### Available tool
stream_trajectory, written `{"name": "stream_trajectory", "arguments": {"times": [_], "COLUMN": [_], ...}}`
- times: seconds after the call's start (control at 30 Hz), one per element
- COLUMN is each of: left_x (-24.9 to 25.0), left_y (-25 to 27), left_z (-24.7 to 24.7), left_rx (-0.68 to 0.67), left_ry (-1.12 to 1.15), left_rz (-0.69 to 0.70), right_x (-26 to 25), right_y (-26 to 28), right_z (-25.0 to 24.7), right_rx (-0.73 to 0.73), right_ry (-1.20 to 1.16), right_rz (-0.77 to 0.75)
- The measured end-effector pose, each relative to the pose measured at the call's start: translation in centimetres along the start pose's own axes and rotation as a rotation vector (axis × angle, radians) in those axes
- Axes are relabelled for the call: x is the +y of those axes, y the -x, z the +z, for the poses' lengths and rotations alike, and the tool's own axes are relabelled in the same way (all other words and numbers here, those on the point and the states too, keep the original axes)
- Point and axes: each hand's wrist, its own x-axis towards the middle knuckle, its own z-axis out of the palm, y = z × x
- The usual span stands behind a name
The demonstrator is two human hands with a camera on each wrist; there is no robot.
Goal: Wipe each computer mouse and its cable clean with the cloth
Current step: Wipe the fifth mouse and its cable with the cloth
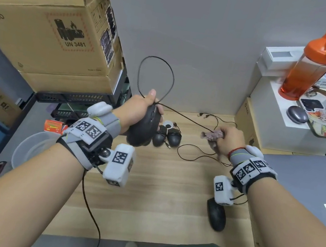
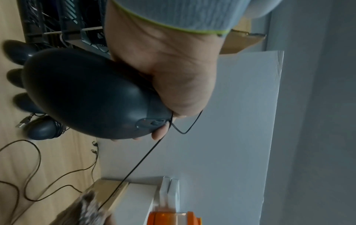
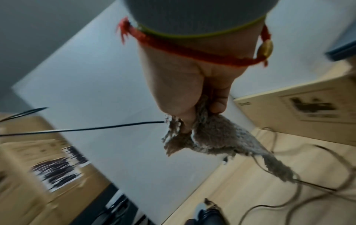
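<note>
- Two hands are raised above the wooden desk [image 1: 160, 187], and I see both forearms reaching forward from the bottom corners of the head view.
- My left hand [image 1: 139, 106] is lifted clear of the desk, thumb pointing up, fingers curled round the front of a black mouse [image 1: 143, 126], which hangs nose-up with its rounded back toward me.
- From the left wrist view the palm sits on top of the mouse [image 2: 86, 94] and the fingertips [image 2: 159, 134] wrap under its nose by the scroll wheel.
- The cable [image 1: 184, 116] loops up above the left thumb, then runs taut and slanting down to my right hand [image 1: 229, 142].
- The right hand is fisted round a grey-brown cloth [image 1: 212, 135], and the cable enters the cloth at the fist; in the right wrist view the cloth [image 3: 212, 137] is bunched between thumb and fingers with a tail hanging down, and the cable [image 3: 86, 129] goes into it from the left.
- Two more black mice [image 1: 167, 138] lie on the desk just beyond the held one, with loose cable coils between them and the right hand.
- Another mouse [image 1: 216, 215] lies near the desk's front edge, below the right wrist.
- A cardboard box [image 1: 46, 19] crowds the left side, and a closed laptop [image 1: 307, 189] and an orange bottle [image 1: 310, 65] hem in the right; bare desk shows between my forearms.
</note>
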Motion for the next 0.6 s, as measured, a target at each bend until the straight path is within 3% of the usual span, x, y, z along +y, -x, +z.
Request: {"name": "stream_trajectory", "arguments": {"times": [0.13, 0.23, 0.4, 0.5, 0.6], "left_x": [0.2, -1.0, -2.0, -1.2, -0.4], "left_y": [0.4, -0.1, -0.7, -0.5, -0.5], "left_z": [-1.5, -1.3, 1.5, 3.3, 4.1], "left_rx": [0.04, 0.104, 0.09, 0.092, 0.142], "left_ry": [-0.027, -0.206, -0.489, -0.558, -0.583], "left_rz": [-0.018, -0.049, -0.067, -0.061, -0.072], "right_x": [3.1, 1.8, -4.3, -8.2, -10.1], "right_y": [-0.2, -0.3, 0.2, 1.7, 2.6], "right_z": [-0.7, -1.7, -3.3, -3.1, -2.3], "right_rx": [0.107, 0.154, 0.237, 0.142, 0.021], "right_ry": [-0.067, -0.205, -0.225, -0.22, -0.114], "right_rz": [0.199, 0.193, -0.134, -0.373, -0.507]}}
